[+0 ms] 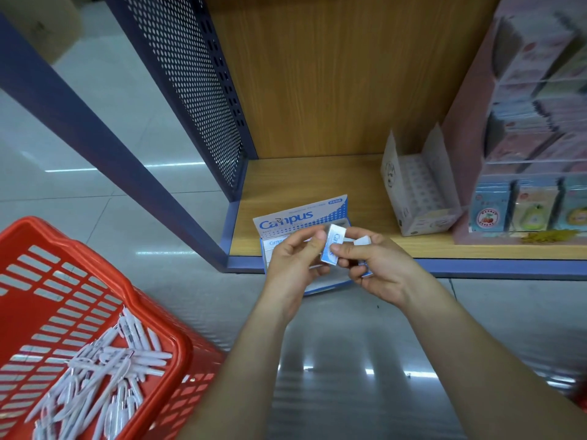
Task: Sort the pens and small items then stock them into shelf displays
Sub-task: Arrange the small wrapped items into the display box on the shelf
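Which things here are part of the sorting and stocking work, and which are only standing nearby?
Job: small blue-white packet in both hands; Campus display box; white pens in red basket.
Nearby only: white carton; pink display stand with fruit-picture packs.

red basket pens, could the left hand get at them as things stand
Probably yes, once freed: the red basket is open-topped and the white pens lie uncovered beside the left hand, which now shares a small blue-and-white packet with the right hand.
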